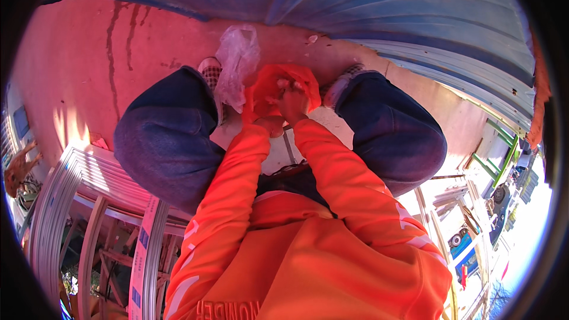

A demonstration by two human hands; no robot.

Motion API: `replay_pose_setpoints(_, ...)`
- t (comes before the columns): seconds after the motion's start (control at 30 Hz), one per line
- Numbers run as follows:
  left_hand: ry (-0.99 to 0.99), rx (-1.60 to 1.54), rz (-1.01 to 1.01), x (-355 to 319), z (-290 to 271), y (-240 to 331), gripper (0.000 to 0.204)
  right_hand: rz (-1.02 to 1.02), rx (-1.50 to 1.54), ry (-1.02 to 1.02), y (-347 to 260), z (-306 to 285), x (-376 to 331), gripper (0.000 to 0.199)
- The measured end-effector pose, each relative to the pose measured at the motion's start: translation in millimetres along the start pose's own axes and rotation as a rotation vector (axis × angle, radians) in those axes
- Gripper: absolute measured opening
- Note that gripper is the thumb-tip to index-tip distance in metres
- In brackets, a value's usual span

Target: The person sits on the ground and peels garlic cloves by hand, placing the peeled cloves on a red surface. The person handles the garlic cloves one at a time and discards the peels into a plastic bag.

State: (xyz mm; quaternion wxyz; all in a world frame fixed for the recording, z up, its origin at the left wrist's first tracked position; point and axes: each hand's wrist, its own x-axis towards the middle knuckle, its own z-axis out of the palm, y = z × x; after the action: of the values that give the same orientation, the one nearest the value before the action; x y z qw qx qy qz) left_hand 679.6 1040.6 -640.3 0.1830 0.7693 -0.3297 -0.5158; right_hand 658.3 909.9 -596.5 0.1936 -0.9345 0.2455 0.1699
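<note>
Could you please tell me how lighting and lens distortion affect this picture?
In the head view, the blue ribbed sheet bows toward the black rim; glare washes out the right edge; pink tints the floor at left; the left hand and right hand look dim at the red bag.

Middle bag [259, 90]: I see it between both shoes [211, 72]
Left bag [238, 53]: between it and left shoe
Panel [355, 0]: ahead of both

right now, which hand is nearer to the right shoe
Right: the right hand is left of the right shoe, at the red plastic bag; the left hand is farther left.
</note>
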Motion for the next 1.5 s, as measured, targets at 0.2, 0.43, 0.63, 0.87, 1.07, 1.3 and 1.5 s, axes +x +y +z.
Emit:
replay_pose_setpoints(0.2,-0.227,-0.030,0.198,-6,10,-2,0.032,0.100,0.131,-0.124,10,25,10,0.060)
replay_pose_setpoints(0.43,-0.017,-0.035,-0.258,0,-9,4,0.028,0.167,0.781,-0.165,13,18,20,0.034)
replay_pose_setpoints(0.63,0.525,-0.336,-0.426,-32,-66,21,0.016,0.485,1.443,-0.549,8,-45,28,0.029)
replay_pose_setpoints(0.87,1.182,-0.527,0.082,-71,-140,67,0.016,0.481,1.784,-0.511,-27,-126,-4,0.022)
replay_pose_setpoints(1.07,0.985,-0.511,0.250,-141,-163,143,0.033,0.282,1.987,-0.478,-57,-181,-46,0.024)
replay_pose_setpoints(1.3,0.901,-0.410,0.259,-185,-170,163,0.040,0.035,1.445,-0.095,-56,-192,-76,0.021)
replay_pose_setpoints(1.5,0.711,-0.239,0.166,-197,-166,161,0.044,-0.339,0.808,0.342,-56,-213,-102,0.020)
